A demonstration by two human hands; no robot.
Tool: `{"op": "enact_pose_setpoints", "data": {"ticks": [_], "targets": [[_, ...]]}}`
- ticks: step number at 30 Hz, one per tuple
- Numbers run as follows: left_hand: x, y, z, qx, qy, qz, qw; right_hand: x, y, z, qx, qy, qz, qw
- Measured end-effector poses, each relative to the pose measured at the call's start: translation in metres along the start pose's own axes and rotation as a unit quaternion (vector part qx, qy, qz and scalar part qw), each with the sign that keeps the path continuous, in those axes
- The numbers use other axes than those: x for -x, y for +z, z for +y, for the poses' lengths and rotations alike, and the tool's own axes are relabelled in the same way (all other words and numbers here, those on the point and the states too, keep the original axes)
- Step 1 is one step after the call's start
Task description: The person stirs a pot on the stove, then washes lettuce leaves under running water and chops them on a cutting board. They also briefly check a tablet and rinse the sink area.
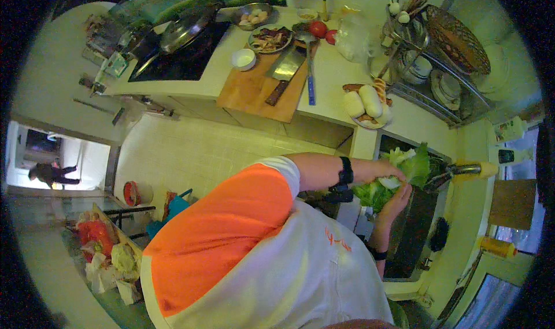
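Note:
Over the dark sink (409, 233), my left hand (388, 171) and my right hand (396, 200) come together around green leafy vegetables (375, 194). Broad pale-green leaves (417, 166) stick out past the fingertips toward the faucet (466, 169). Both hands grip the greens, with the fingers partly hidden by leaves. Black bands circle both forearms. The left arm reaches across in front of the cabinet from an orange and white sleeve.
A wooden cutting board (247, 90) bears a cleaver (286, 67) and overhangs the counter edge. Nearby are a blue-handled ladle (311, 84), a white bowl (243, 59), tomatoes (318, 29), and a plate of white vegetables (368, 103). A wok (186, 32) sits on the cooktop. A person (54, 174) stands beyond the doorway.

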State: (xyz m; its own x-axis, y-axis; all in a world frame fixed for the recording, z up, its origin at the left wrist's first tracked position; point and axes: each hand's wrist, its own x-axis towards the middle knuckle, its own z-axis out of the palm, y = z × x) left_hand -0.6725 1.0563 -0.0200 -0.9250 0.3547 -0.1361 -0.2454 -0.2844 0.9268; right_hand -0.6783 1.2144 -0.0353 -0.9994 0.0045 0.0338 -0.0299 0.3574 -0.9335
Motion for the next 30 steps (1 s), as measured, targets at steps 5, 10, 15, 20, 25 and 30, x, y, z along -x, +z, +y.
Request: {"op": "enact_pose_setpoints", "data": {"ticks": [5, 10, 15, 20, 25, 30], "targets": [[0.07, -0.071, 0.031, -0.121, 0.13, -0.028, 0.984, 0.017, 0.054, -0.037, 0.031, -0.153, -0.111, 0.982], [0.131, -0.147, 0.07, 0.123, -0.018, 0.085, 0.989, 0.034, 0.144, -0.102, -0.008, -0.233, -0.22, 0.947], [0.238, -0.252, 0.053, 0.23, 0.064, 0.182, 0.954, 0.055, 0.258, -0.154, -0.107, -0.077, -0.417, 0.899], [0.344, -0.328, 0.046, 0.31, 0.051, 0.292, 0.903, 0.079, 0.383, -0.175, -0.141, -0.083, -0.518, 0.84], [0.397, -0.351, 0.051, 0.257, 0.065, 0.42, 0.868, 0.06, 0.505, -0.16, 0.007, -0.04, -0.433, 0.9], [0.425, -0.357, 0.053, 0.228, 0.112, 0.433, 0.865, 0.035, 0.597, -0.13, 0.153, -0.05, -0.454, 0.876]]}}
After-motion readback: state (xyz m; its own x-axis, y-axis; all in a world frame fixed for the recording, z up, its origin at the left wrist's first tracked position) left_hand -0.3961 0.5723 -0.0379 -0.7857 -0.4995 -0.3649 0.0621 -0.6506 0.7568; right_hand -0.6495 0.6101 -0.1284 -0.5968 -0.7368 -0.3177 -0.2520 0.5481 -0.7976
